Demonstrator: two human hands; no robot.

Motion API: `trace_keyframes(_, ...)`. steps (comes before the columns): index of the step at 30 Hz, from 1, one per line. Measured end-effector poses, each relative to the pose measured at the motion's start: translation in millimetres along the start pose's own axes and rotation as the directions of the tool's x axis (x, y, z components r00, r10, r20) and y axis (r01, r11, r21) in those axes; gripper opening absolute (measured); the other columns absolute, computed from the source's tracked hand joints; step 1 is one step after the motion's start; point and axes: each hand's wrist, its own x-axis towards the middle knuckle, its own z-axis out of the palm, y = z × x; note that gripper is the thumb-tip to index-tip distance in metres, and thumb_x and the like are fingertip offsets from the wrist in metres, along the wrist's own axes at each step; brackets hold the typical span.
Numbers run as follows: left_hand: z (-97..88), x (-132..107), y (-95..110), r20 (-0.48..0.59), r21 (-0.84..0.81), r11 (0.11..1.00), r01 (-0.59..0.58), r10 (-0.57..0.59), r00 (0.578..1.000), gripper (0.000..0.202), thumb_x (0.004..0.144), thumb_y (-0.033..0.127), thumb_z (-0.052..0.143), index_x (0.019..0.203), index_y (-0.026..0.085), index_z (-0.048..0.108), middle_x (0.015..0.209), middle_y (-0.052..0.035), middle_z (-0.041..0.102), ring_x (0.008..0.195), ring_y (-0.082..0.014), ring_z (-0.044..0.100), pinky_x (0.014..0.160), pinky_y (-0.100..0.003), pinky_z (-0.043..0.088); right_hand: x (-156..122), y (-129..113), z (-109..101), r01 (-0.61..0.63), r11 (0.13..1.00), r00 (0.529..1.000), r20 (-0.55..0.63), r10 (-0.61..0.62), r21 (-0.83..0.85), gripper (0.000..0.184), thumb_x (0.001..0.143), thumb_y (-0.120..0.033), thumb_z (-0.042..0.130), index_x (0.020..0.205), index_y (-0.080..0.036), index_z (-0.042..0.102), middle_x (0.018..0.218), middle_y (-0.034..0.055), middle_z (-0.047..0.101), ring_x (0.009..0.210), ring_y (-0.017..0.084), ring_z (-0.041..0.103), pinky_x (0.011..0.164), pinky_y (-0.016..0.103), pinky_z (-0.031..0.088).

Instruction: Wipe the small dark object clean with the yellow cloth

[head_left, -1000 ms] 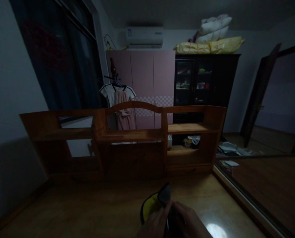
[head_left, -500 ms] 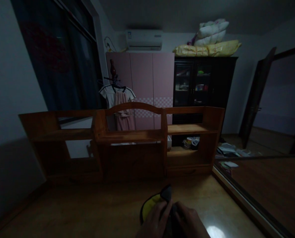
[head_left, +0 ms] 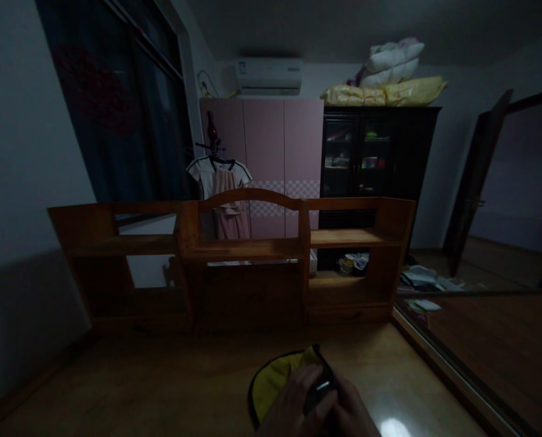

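Low in the head view, a yellow-lined pouch (head_left: 267, 383) with black edging lies spread over the wooden desktop. My left hand (head_left: 291, 397) overlaps it, its fingers and thumb closed around a small glossy black object (head_left: 320, 388) that catches a bright streak of light. What kind of object this is I cannot make out in the dim light. My right hand (head_left: 350, 403) is closed against the black object's right side. Its fingertips are hidden, so what exactly they pinch cannot be told.
A wooden shelf unit (head_left: 243, 250) stands along the desktop's (head_left: 161, 376) far edge. Behind it are hanging clothes (head_left: 227, 182), a pink wardrobe (head_left: 264, 139) and a dark cabinet (head_left: 398, 145). A raised ledge (head_left: 434, 373) borders the right side; a wall rises at left.
The pouch now shows more of its yellow lining, and its grey flap is no longer visible. The glossy black object has come into view between my hands. The camera view has shifted slightly.
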Motion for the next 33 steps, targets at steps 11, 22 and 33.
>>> trace_keyframes(11, 6.2, -4, 7, 0.224, -0.092, 0.986, 0.135, -0.112, 0.968, 0.095, 0.079, 0.008, 0.065, 0.152, 0.024, 0.006, 0.153, -0.0213, 0.023, 0.139, -0.0360, 0.030, 0.102, -0.049, 0.045, 9, -31, -20, 0.328, 0.893, 0.925, 0.298, -0.237, -0.308, 0.042, 0.094, -0.022, 0.049, 0.136, -0.025, 0.052, 0.127, 0.0109, 0.061, 0.111, 0.026, 0.061, 0.095, 0.033, 0.051)
trace_keyframes(22, -14.1, 4, 12, 0.295, -0.258, 0.911, 0.320, -0.241, 0.924, 0.102, 0.073, -0.002, 0.062, 0.152, 0.022, 0.001, 0.157, -0.0126, 0.018, 0.144, -0.0279, 0.020, 0.114, -0.046, 0.033, 13, -8, -24, 0.161, 0.933, 0.982, 0.148, -0.119, -0.321, 0.032, 0.095, -0.024, 0.044, 0.123, -0.020, 0.058, 0.111, 0.0114, 0.067, 0.098, 0.025, 0.065, 0.086, 0.032, 0.051)
trace_keyframes(33, -11.2, 0, 9, 0.354, -0.293, 0.853, 0.431, -0.322, 0.878, 0.100, 0.075, 0.015, 0.077, 0.150, 0.037, 0.013, 0.151, -0.0108, 0.029, 0.136, -0.0308, 0.037, 0.107, -0.049, 0.041, 13, -14, -24, 0.214, 0.900, 0.964, 0.232, -0.132, -0.380, 0.043, 0.092, -0.017, 0.041, 0.135, -0.021, 0.049, 0.126, 0.0116, 0.060, 0.111, 0.025, 0.059, 0.094, 0.037, 0.047)
